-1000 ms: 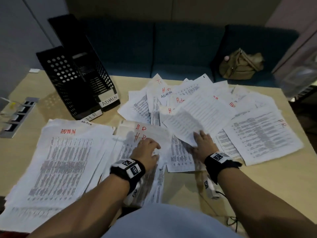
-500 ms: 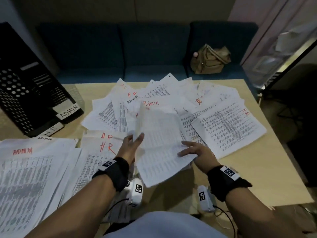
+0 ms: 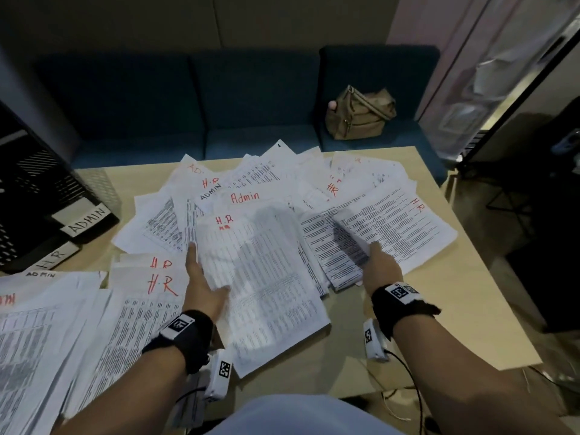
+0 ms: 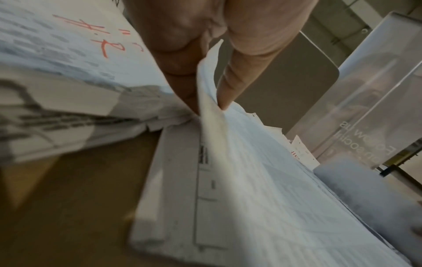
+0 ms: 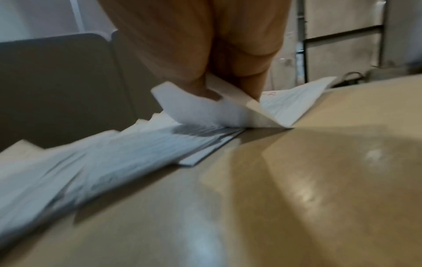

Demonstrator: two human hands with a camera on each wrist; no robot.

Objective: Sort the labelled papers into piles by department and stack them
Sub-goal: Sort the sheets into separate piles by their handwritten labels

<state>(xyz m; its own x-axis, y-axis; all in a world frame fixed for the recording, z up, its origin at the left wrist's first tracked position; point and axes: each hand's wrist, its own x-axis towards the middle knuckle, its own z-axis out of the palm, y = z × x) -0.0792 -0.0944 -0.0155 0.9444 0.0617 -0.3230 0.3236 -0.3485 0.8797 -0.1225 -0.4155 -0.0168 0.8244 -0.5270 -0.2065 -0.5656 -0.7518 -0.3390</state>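
Sheet: H.R sheet [image 3: 260, 277], frame centre, atop loose spread.
Left hand [image 3: 201, 284]: pinched its left edge.
Right hand [image 3: 381, 266]: pinched another sheet's corner [image 5: 219, 108].
Handling: light, floppy, slippery; best gripped at edges.

we wear black wrist straps, white tag markers on top, white camera units beneath, thin black cables, pale grey shirt.
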